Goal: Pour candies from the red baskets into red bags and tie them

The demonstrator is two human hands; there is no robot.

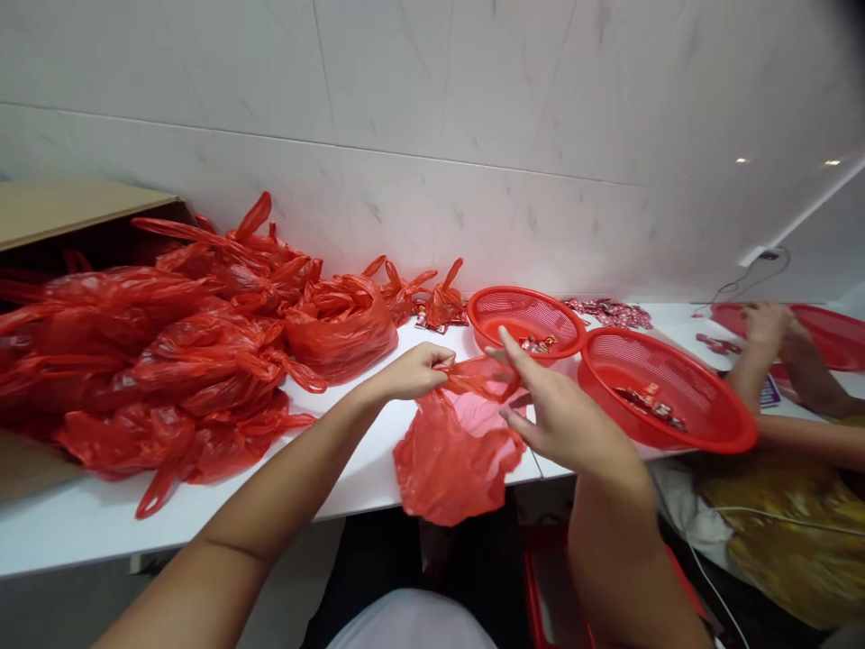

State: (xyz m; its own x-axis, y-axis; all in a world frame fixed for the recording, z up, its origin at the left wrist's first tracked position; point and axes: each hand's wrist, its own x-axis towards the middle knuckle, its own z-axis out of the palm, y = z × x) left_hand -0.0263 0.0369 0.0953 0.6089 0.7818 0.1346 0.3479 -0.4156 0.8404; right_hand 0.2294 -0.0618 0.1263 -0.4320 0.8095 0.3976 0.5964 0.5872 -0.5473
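My left hand point(424, 370) is closed, pinching one handle of a thin red plastic bag point(456, 460). The bag hangs limp over the table's front edge, its mouth facing up toward me. At the bag's other handle is my right hand point(550, 401), with thumb and fingers spread apart. Some of its fingertips are partly hidden by the stretched red plastic, and I see no firm grip there. Just beyond the right hand stands a red plastic basket point(487, 306) with a few small wrapped packets point(537, 344) inside.
Filled red bags point(195, 342) pile up at left beside a cardboard box point(87, 212). Another red basket point(730, 419) at right holds wrapped packets. Pink packets point(612, 313) lie by the wall. At far right, a co-worker's hands point(770, 324) work near a further red basket point(828, 333).
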